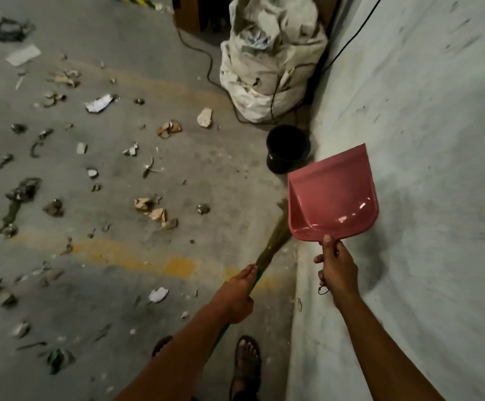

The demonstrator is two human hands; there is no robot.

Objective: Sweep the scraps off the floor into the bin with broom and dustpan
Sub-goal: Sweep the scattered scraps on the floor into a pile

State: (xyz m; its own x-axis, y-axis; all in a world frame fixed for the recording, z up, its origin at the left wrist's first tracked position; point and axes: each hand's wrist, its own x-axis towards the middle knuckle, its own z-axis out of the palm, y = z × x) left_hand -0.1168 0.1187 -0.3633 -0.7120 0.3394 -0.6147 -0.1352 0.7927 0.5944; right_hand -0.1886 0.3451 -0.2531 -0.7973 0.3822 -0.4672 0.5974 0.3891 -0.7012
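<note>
floor: grey concrete, faded yellow stripes, cable trailing at 12 o'clock
wall: pale, scuffed, filling 3 o'clock
sack: one, white, stuffed, by the wall at 12 o'clock
dustpan: one, pink, held up off the floor at 2 o'clock
bin: one, black, below the sack, against the wall
broom: one, straw head on the floor
scraps: dozens, scattered from 8 to 11 o'clock
left hand: grips the broom's green handle
right hand: grips the dustpan handle
feet: two, sandalled, 6 o'clock

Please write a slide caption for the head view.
Left hand grips broom, right hand holds empty pink dustpan.
</note>
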